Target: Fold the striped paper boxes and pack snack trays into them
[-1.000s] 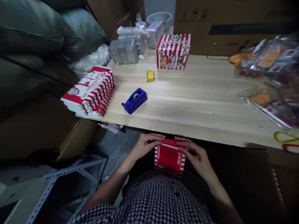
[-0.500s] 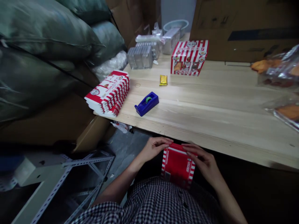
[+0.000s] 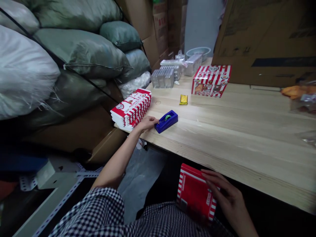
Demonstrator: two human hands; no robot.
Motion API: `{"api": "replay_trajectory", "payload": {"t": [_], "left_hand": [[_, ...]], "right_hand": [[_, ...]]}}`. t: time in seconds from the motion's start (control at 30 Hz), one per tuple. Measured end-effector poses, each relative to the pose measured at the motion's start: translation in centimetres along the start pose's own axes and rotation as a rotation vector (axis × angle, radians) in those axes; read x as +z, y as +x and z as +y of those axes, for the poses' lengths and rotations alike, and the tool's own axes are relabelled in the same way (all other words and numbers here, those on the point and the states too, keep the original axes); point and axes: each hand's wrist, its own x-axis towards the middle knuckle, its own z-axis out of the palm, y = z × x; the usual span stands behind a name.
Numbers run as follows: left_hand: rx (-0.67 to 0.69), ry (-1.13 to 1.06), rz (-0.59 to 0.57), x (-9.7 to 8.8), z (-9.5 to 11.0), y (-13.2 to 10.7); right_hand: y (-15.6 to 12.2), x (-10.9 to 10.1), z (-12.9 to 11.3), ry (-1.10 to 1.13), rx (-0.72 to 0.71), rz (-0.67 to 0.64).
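At the front end of the blue tape dispenser (image 3: 170, 122), my left hand (image 3: 148, 123) is closed, fingertips pinched on the tape there; the strip itself is too small to see clearly. The dispenser stands on the table with a green-cored roll in it. Below the table edge, against my body, is a red paper box (image 3: 194, 191) with red and white striped sides. My right hand (image 3: 225, 194) grips it by its right side, fingers lying along the top edge. Left of the dispenser lies a stack of flat striped boxes (image 3: 132, 107).
A small yellow packet (image 3: 183, 99) lies behind the dispenser. Farther back are a folded-up striped box (image 3: 211, 80), clear plastic cases (image 3: 163, 78) and a pale basin (image 3: 198, 52). A large carton (image 3: 266, 46) stands behind. Stuffed sacks (image 3: 84, 49) pile up at left.
My left hand has left the red box and reached forward and left to the tape dispenser. My right hand still holds the box. The camera view has shifted.
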Motion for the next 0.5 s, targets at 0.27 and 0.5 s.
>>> {"api": "replay_trajectory", "payload": {"t": [0.27, 0.5], "left_hand": [[-0.077, -0.284, -0.074, -0.1, 0.4, -1.0], [-0.019, -0.488, 0.052, 1.1, -2.8, -3.3]], "right_hand": [[-0.6, -0.5, 0.8, -0.024, 0.017, 0.017], [-1.2, -0.2, 1.3, -0.049, -0.018, 0.070]]}}
